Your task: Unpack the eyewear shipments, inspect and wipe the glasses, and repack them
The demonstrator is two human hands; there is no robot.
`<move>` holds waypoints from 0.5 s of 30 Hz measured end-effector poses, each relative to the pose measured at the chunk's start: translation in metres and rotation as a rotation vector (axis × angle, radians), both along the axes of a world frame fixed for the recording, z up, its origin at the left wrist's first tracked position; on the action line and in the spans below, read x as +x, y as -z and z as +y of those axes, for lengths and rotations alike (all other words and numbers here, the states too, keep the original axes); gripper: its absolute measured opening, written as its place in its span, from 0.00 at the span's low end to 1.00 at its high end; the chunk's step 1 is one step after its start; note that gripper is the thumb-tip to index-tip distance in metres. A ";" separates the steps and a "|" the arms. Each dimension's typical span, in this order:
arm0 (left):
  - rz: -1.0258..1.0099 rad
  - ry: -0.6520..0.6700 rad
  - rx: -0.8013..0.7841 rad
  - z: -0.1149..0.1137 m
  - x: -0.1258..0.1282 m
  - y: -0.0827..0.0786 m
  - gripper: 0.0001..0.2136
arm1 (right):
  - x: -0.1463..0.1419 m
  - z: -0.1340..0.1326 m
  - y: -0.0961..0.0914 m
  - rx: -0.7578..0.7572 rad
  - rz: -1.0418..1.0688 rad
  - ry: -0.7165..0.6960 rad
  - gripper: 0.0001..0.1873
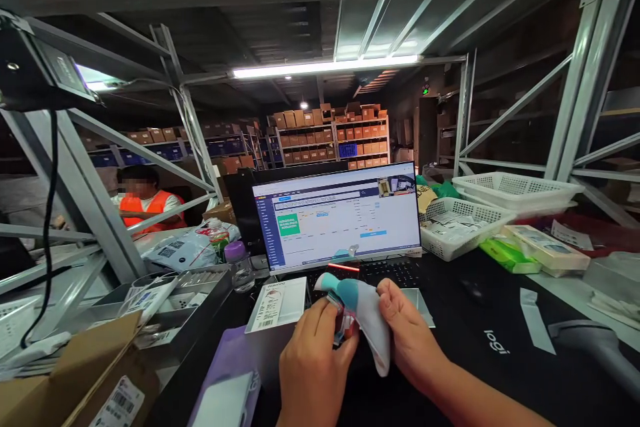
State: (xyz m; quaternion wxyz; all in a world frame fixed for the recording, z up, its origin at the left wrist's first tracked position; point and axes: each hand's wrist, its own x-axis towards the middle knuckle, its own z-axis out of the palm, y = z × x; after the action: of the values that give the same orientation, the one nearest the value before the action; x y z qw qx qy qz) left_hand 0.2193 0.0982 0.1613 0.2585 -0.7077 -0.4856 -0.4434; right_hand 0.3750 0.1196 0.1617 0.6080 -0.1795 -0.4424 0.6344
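Over the desk in front of the monitor [340, 220], both my hands hold a piece of white and teal fabric that looks like a sock [371, 320]. My left hand [316, 357] has its fingers curled round the fabric's left side, with a small red and blue piece [346, 323] showing at the fingers; its kind is unclear. My right hand [407, 327] pinches the right edge of the white part between thumb and fingers. Just behind lies a keyboard [390, 273], partly covered by the hands and fabric. A white box [295, 300] with a printed label stands left of my hands.
At right are a scanner [595, 340], a mouse [471, 290], a paper strip [536, 320] and white baskets [463, 240]. A purple package [227, 363], a purple-capped bottle [241, 267] and an open carton [85, 367] stand at left. A person in an orange vest [145, 210] sits beyond.
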 end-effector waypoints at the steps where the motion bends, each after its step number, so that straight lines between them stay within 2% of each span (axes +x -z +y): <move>1: -0.009 -0.008 -0.010 0.000 -0.001 0.000 0.09 | 0.005 0.001 -0.002 -0.051 0.021 0.005 0.21; 3: -0.021 -0.024 -0.015 0.002 -0.003 0.000 0.09 | 0.013 0.005 -0.006 -0.128 0.060 0.009 0.23; 6: -0.043 -0.021 -0.026 0.003 -0.007 -0.001 0.09 | 0.021 0.010 -0.013 -0.162 0.121 -0.032 0.33; 11: -0.044 -0.032 -0.069 0.001 -0.006 -0.004 0.05 | 0.018 0.010 -0.015 -0.186 0.213 -0.109 0.22; 15: -0.032 -0.038 -0.087 -0.002 -0.004 -0.005 0.05 | 0.009 0.000 -0.015 -0.137 0.224 -0.230 0.21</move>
State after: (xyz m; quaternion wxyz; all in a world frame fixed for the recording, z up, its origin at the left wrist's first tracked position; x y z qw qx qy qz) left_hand 0.2154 0.0966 0.1658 0.2280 -0.7018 -0.5217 -0.4282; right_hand 0.3840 0.1201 0.1765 0.5633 -0.0971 -0.3451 0.7444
